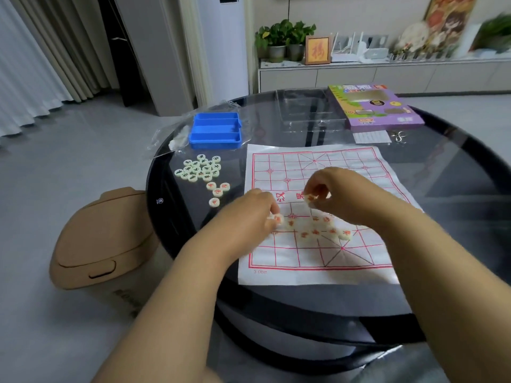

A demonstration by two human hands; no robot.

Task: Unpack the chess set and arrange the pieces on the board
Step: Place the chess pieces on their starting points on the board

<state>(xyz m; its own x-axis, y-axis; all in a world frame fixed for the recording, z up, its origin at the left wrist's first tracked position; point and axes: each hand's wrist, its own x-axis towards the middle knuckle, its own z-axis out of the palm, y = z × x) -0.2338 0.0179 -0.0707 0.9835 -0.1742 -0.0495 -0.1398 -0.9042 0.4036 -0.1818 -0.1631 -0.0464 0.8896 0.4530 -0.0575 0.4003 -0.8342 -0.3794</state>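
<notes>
- The left hand (pixel 250 210) pinches a red-marked piece (pixel 277 218) low over the paper board (pixel 318 261).
- The right hand (pixel 336 189) holds another piece (pixel 310 199) in curled fingers above the board's middle.
- Red pieces (pixel 325 229) cluster on the board.
- Dark-marked pieces (pixel 198 167) sit in a heap on the worktop (pixel 448 172) near the blue tray (pixel 215 130).
</notes>
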